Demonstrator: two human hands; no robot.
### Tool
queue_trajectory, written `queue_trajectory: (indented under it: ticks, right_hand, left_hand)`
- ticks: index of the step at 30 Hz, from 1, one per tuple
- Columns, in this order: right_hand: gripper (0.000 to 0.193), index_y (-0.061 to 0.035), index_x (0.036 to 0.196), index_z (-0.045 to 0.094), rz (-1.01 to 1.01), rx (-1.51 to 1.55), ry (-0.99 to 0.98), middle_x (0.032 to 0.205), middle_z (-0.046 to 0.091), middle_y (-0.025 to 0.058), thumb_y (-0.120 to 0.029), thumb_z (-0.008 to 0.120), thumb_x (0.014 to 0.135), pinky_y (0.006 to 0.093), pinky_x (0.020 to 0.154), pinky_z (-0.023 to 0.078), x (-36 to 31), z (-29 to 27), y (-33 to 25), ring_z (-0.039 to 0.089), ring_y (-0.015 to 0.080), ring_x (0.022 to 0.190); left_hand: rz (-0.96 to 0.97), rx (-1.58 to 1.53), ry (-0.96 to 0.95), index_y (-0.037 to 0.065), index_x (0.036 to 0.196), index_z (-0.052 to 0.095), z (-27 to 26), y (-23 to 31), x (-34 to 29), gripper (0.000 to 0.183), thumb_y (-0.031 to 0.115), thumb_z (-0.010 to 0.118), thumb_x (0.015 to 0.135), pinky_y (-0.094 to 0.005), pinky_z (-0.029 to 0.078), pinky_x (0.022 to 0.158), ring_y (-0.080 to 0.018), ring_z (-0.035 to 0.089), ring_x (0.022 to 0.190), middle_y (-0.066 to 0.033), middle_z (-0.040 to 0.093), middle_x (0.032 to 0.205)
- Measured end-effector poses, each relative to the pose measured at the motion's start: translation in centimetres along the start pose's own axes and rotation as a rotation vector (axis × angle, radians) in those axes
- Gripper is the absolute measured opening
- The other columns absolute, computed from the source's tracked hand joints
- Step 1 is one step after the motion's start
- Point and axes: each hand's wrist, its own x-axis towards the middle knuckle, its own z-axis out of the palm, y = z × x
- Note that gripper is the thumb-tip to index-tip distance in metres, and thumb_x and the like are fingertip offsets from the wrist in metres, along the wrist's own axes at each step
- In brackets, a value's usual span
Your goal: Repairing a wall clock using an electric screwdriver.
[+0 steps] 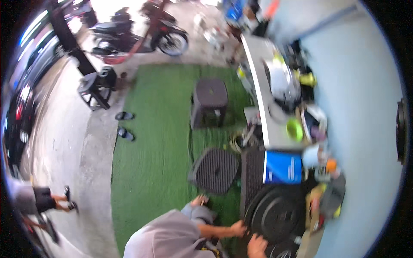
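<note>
Where the large round black lid (277,210) lies at lower right, just short of the pale blue wall (357,142), both bare hands are close to its near left edge. The left hand (237,228) is up against the rim, its fingers bent toward it; blur hides whether they grip it or only rest there. The right hand (257,246) is just below, beside the same rim, its fingers partly curled, and I cannot tell whether it holds anything. Just beyond the lid lies a blue box (282,167), with a dark ribbed panel (252,176) along its left side. Left of that panel stands a low stool with a ribbed top (214,171), and farther off a taller dark stool (209,94), both on a green mat (150,155). A white table (275,134) past the box bears a lime-green cup (294,130). Two dark sandals (124,115) lie at the mat's left edge; a motorcycle (137,36) stands beyond the mat's far end.
</note>
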Motion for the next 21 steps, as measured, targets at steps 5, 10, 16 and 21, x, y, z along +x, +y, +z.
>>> queue_trajectory:
  ticks: [5, 10, 16, 21]
  right_hand:
    - [0.045, -0.0013, 0.118, 0.056, -0.314, -0.082, 0.195, 0.087, 0.063, 0.0164, -0.026, 0.065, 0.081, 0.0446, 0.064, 0.051, 1.8, 4.5, 0.0, 0.064, 0.0325, 0.077]
    - [0.017, -0.0065, 0.088, 0.067, -0.426, -0.484, 0.285, 0.071, 0.064, 0.0087, -0.02, 0.057, 0.083, 0.0343, 0.048, 0.043, 2.8, 5.6, -0.5, 0.057, 0.0163, 0.057]
    - [0.021, 0.0002, 0.091, 0.06, -0.272, 0.87, -1.157, 0.08, 0.065, 0.0168, -0.019, 0.057, 0.085, 0.043, 0.06, 0.054, 10.9, 1.7, 3.2, 0.066, 0.0284, 0.069]
    - [0.04, -0.0085, 0.091, 0.061, 0.442, 1.599, -1.123, 0.073, 0.063, 0.0075, -0.047, 0.051, 0.092, 0.0324, 0.043, 0.048, 7.1, 0.9, 3.9, 0.058, 0.0185, 0.051]
  left_hand:
    - [-0.291, -0.061, 0.098, -0.001, 0.121, 0.046, -0.8, -2.4, 2.7, 0.052, 0.04, 0.054, 0.09, -0.0437, 0.05, 0.077, -0.034, 0.061, 0.098, -0.0218, 0.063, 0.104]
    - [-0.117, 0.058, 0.28, -0.001, 0.113, 0.05, 0.4, -1.1, 1.5, 0.049, 0.042, 0.051, 0.09, -0.0484, 0.048, 0.081, -0.0381, 0.062, 0.093, -0.0237, 0.063, 0.098]
    - [0.336, 0.323, 0.505, 0.002, 0.099, 0.052, 1.3, -5.7, 3.2, 0.034, 0.035, 0.048, 0.09, -0.0525, 0.048, 0.074, -0.0445, 0.059, 0.083, -0.0251, 0.062, 0.088]
    - [-0.037, 0.173, 0.344, -0.001, 0.096, 0.05, -1.4, 3.5, -1.9, 0.035, 0.032, 0.055, 0.087, -0.05, 0.049, 0.076, -0.0427, 0.062, 0.087, -0.0269, 0.062, 0.093]
